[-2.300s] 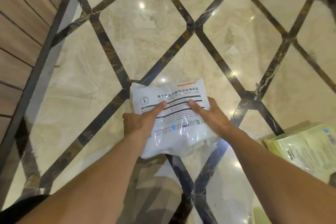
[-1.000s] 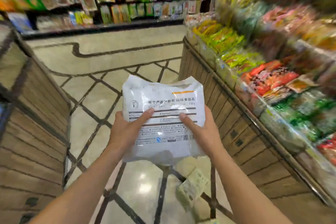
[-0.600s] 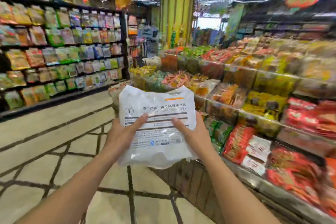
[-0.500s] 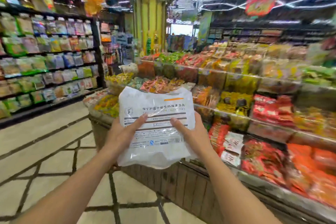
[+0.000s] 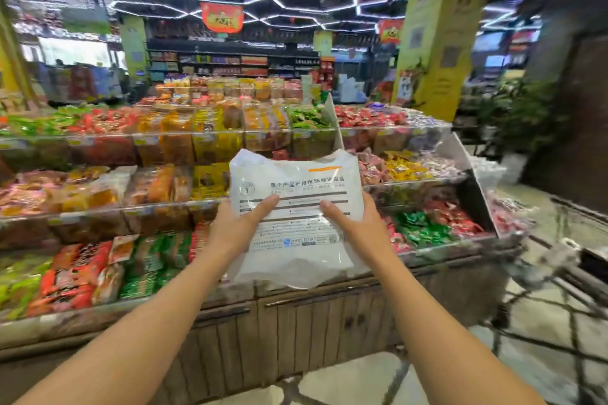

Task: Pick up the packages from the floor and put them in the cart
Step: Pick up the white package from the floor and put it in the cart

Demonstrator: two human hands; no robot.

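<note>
Both grips pinch white package (image 5: 297,217) upright at chest height: my left grip (image 5: 235,228) at 9 o'clock edge, right grip (image 5: 357,230) at 3. Cart (image 5: 566,276) blurred, 3 o'clock.

Both forearms were bare to the frame edge, no sleeves; left hand (image 5: 230,233) & right hand (image 5: 358,233) had no gloves, short nails.

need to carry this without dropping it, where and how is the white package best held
By its two side edges in the lower half, one hand from each side, as now: left hand and right hand wrap the edges with thumbs across the printed front. The white package is a wide, flat, soft bag, so one-sided grips would probably let it sag.
</note>
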